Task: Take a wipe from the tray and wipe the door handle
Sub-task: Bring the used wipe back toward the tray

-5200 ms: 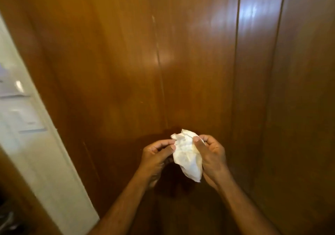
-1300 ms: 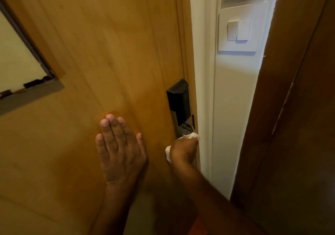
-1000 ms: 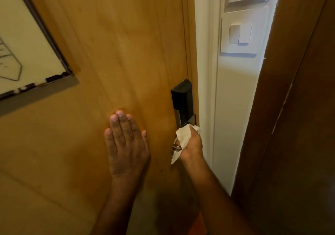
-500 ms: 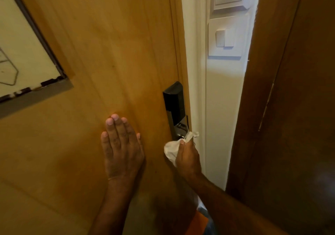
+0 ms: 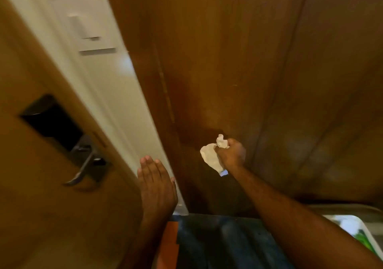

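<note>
A crumpled white wipe (image 5: 211,155) hangs from my right hand (image 5: 231,154), which is closed on it in front of a dark wooden panel, well right of the door. The metal lever door handle (image 5: 83,170) sits under a black lock plate (image 5: 51,123) on the light wooden door (image 5: 41,217) at the left, with nothing touching it. My left hand (image 5: 155,185) is flat with fingers straight, near the door's edge and empty. At the bottom right a white tray (image 5: 352,225) shows partly behind my right arm.
A white wall strip with switch plates (image 5: 91,32) runs between the door and the dark wooden panels (image 5: 269,82). Blue trousers (image 5: 217,241) and an orange patch of floor (image 5: 169,241) show below. The picture is blurred by motion.
My right hand has come off the door handle and swung right with the wipe. My left hand has slid from the door face to its edge. The view has turned right and tilted.
</note>
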`<state>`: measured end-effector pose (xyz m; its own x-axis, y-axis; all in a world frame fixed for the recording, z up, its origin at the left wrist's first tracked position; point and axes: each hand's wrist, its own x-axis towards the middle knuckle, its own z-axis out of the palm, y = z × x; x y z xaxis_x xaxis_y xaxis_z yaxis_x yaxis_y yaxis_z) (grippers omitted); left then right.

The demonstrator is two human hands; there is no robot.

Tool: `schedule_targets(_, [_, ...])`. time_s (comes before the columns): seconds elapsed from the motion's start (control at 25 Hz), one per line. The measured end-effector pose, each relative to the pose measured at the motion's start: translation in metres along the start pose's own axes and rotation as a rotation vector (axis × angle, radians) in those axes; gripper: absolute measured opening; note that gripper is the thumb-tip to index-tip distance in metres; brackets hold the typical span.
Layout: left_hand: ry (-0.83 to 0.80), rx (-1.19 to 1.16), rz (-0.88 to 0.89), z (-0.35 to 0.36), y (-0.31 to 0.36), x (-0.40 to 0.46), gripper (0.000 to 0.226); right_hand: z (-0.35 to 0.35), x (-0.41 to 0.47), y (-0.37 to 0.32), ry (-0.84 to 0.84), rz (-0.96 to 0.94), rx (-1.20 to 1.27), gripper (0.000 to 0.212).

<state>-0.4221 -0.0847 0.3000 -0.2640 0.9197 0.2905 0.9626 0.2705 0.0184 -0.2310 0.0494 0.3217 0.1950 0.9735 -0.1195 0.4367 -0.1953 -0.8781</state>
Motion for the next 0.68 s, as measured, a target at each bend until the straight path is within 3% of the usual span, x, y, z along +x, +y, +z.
schedule_targets(0.12, [-0.127,-0.008,0.184,0.013,0.083,-0.002,0.073,-0.080,0.028,0.066,0.052,0.260,0.089,0.032])
schedule_targets(0.28, [-0.248,-0.039,0.371,0.036,0.202,-0.035,0.076,-0.184,0.022,0.170,0.270,0.546,0.221,0.041])
schedule_targets(0.4, [-0.333,-0.033,0.498,0.058,0.272,-0.067,0.077,-0.240,0.007,0.252,0.374,0.617,0.173,0.044])
schedule_targets(0.52, [-0.405,-0.043,0.591,0.093,0.334,-0.101,0.078,-0.278,-0.018,0.333,0.529,0.684,0.121,0.036])
schedule_targets(0.68, [-0.524,-0.065,0.705,0.151,0.398,-0.150,0.076,-0.295,-0.048,0.435,0.746,0.900,0.260,0.030])
